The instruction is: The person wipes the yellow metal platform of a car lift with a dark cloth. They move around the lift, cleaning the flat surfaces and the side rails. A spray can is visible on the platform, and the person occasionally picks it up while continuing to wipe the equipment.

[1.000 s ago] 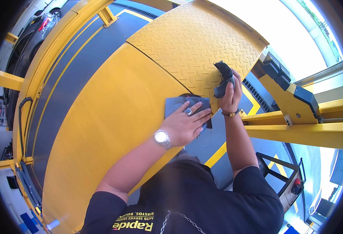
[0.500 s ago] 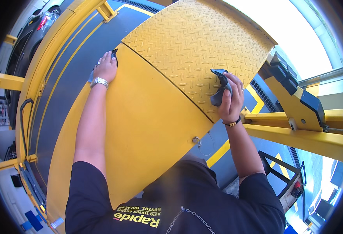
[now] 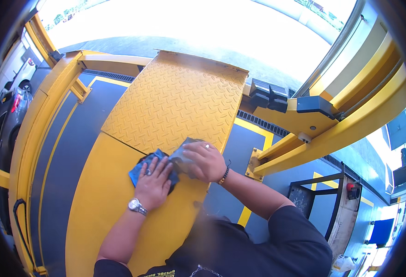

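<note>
My left hand (image 3: 152, 189) presses a blue and black cloth (image 3: 137, 174) against the smooth yellow panel (image 3: 106, 180), fingers stretched over it. Close beside it, my right hand (image 3: 206, 161) grips a grey cloth (image 3: 181, 157), knuckles up and fingers curled over it. Both cloths lie near the seam where the smooth panel meets a yellow tread-patterned plate (image 3: 180, 97). They nearly touch each other, and the palms hide part of each.
To the right, a yellow lift arm (image 3: 332, 143) with black pads (image 3: 268, 96) reaches past the plate. A black-framed stand (image 3: 316, 196) is at the lower right. A yellow post (image 3: 36, 138) rises on the left, with a dark car (image 3: 4, 115) beyond it.
My left hand has moved right and nearer from the panel's left edge with its cloth. My right hand has come left off the plate's right side, beside the left. The view has shifted.
</note>
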### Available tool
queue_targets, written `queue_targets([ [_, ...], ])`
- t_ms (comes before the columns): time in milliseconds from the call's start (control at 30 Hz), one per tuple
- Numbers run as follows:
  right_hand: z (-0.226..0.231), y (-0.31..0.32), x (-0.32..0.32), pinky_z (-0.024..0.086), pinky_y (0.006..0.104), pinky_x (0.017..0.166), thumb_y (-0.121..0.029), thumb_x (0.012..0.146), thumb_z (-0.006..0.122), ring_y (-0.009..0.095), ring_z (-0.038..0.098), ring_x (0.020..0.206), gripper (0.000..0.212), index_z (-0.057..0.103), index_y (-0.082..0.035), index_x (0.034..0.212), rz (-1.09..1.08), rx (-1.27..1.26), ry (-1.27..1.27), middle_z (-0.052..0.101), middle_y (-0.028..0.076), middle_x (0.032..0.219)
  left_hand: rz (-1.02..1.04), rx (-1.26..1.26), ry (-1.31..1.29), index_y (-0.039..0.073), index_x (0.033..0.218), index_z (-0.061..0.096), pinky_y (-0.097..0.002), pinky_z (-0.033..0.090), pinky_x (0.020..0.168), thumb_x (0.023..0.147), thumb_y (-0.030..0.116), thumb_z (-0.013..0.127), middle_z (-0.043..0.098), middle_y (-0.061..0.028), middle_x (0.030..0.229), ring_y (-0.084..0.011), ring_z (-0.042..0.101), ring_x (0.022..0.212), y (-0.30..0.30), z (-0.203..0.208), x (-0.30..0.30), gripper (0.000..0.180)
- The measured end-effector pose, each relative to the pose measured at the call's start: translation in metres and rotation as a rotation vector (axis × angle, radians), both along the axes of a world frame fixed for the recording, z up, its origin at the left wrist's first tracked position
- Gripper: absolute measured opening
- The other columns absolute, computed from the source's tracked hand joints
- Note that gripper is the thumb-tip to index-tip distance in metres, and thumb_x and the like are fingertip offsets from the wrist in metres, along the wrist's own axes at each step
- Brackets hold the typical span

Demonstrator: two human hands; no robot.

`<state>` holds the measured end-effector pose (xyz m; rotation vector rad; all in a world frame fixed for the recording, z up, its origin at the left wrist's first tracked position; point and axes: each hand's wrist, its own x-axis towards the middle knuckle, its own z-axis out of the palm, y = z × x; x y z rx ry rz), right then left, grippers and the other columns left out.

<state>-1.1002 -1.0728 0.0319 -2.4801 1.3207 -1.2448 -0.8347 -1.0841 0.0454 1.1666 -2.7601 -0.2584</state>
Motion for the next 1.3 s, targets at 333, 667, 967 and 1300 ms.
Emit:
queue_targets([
  [333,0.005,0.002,0.026,0.050,0.0439,0.098,-0.024,0.090,0.066,0.030,0.063,0.114,0.029,0.065,-0.008,0.114,0.101,0.061,0.001,0.063,0.009,0.128,0.950,0.144,-0.106,0.019,0.161,0.032,-0.0550,0.018,0.124,0.106,0.042,0.038,0.025,-0.0065,0.170,-0.0318,0.026,0.155,-0.176,-0.017,0.163,0.060],
  [667,-0.022,0.007,0.024,0.050,0.0458,0.098,-0.028,0.093,0.063,0.033,0.063,0.113,0.031,0.065,-0.006,0.115,0.046,0.045,-0.094,0.063,0.014,0.126,-0.126,0.033,-0.058,0.004,0.148,0.050,-0.0608,0.018,0.122,0.094,0.036,0.053,0.039,-0.0207,0.159,-0.0433,0.029,0.151,0.095,-0.016,-0.016,0.063],
  [967,-0.024,0.004,0.025,0.051,0.0452,0.094,-0.030,0.090,0.064,0.033,0.064,0.106,0.028,0.068,-0.008,0.106,0.082,0.034,-0.048,0.064,0.013,0.124,0.516,-0.163,-0.201,0.013,0.158,0.038,-0.0511,0.022,0.123,0.107,0.035,0.044,0.032,-0.0074,0.167,-0.0352,0.029,0.152,-0.152,-0.052,0.147,0.056],
  [1300,-0.025,0.009,0.024,0.050,0.0463,0.091,-0.028,0.091,0.062,0.034,0.062,0.103,0.024,0.068,-0.008,0.102,0.012,0.001,-0.138,0.063,0.014,0.114,0.143,-0.005,-0.221,0.005,0.154,0.043,-0.0555,0.014,0.124,0.106,0.035,0.040,0.025,-0.0117,0.169,-0.0384,0.016,0.156,-0.002,-0.010,-0.018,0.057],
])
